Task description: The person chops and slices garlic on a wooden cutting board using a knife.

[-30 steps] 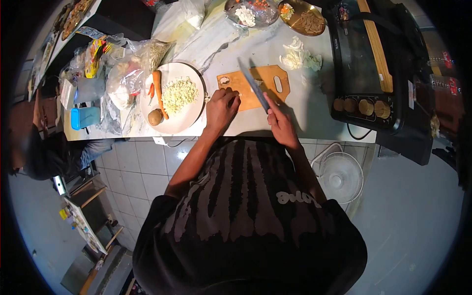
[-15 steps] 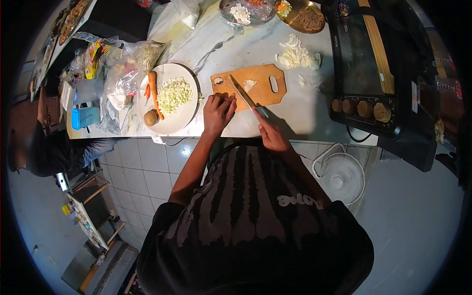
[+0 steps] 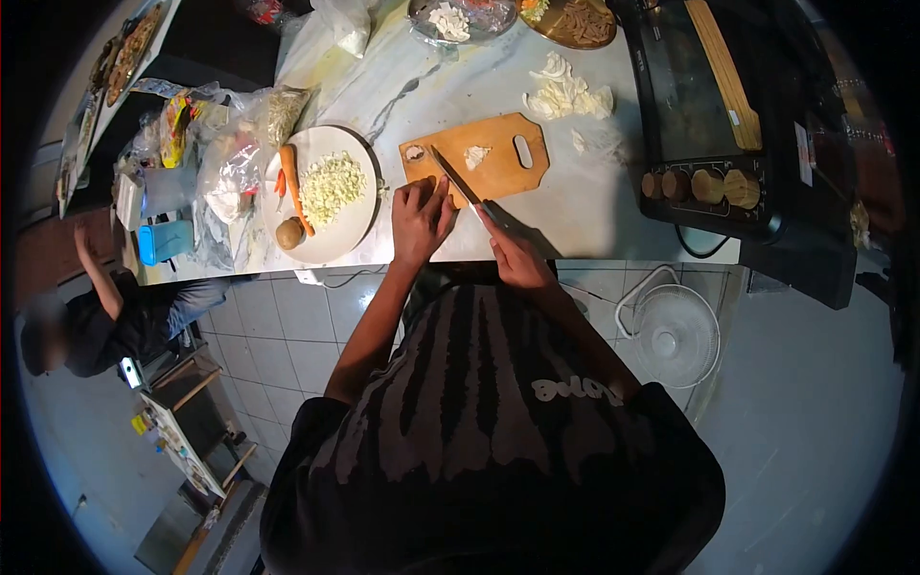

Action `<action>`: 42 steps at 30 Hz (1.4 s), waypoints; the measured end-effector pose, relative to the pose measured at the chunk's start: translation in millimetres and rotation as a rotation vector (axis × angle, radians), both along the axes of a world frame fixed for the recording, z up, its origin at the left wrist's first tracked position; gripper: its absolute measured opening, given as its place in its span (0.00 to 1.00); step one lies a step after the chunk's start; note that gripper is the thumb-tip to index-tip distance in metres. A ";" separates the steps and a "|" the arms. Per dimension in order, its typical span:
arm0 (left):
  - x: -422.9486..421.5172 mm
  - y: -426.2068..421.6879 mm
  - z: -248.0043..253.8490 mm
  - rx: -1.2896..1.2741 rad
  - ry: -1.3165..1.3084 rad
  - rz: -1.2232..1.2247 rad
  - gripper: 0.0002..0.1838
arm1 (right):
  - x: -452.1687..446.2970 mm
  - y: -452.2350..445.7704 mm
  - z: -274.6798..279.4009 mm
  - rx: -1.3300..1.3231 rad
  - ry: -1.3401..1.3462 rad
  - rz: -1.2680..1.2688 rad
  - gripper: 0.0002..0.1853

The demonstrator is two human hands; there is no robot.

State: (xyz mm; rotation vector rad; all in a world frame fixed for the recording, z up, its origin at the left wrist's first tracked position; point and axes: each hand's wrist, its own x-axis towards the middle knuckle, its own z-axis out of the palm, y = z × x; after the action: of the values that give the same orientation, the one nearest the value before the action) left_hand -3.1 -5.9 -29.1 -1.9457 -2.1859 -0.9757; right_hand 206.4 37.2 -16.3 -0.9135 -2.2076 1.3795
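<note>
A wooden cutting board (image 3: 513, 182) lies at the table's front edge. My right hand (image 3: 517, 257) is closed around the handle of a knife (image 3: 458, 177), whose blade slants over the board toward its far left corner. My left hand (image 3: 420, 222) rests at the board's near left edge, beside the blade, with fingers curled and pressed together. Whatever those fingers hold, if anything, is hidden. Small pale chopped bits (image 3: 476, 156) sit on the board beyond the knife. At the far left corner there is a small pale round patch (image 3: 414, 153) that I cannot identify.
Left of the board, a white plate (image 3: 356, 225) holds chopped pale vegetable (image 3: 333, 187), a carrot (image 3: 290, 182) and a brown round item (image 3: 289, 233). Plastic bags (image 3: 230, 172) lie farther left. Pale leafy scraps (image 3: 567, 94) and a black oven (image 3: 700, 125) are right. A co-worker (image 3: 96, 326) sits left.
The whole view has shifted slightly. Both my hands and the knife keep nearly the same place on the board. At the left, the co-worker's body and arm have changed position.
</note>
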 end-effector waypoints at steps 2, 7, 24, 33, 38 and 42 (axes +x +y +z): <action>0.1 0.1 0.0 0.015 0.036 0.008 0.21 | 0.8 -3.0 4.0 -0.017 -0.005 0.002 0.34; -0.8 -0.2 2.0 0.024 0.038 0.010 0.20 | -1.9 -8.0 0.5 0.033 0.065 0.001 0.36; -0.6 -0.1 4.5 0.069 -0.005 0.036 0.16 | -10.9 -8.1 17.4 0.188 -0.326 -0.001 0.43; -1.6 -1.4 6.0 0.059 -0.041 0.042 0.15 | -12.6 -6.4 18.0 0.121 -0.111 -0.028 0.38; -3.0 -2.6 2.3 0.078 -0.066 0.055 0.17 | -10.2 -4.8 23.1 0.084 -0.094 0.003 0.38; -1.7 -3.4 1.6 0.078 -0.071 0.055 0.16 | -8.4 -7.2 22.1 0.084 -0.106 0.029 0.38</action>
State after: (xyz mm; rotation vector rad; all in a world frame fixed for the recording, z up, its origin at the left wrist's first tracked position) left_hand -4.8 -9.3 -27.5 -1.8347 -2.1897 -1.1201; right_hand 198.0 30.0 5.8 -0.9477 -2.3471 1.2671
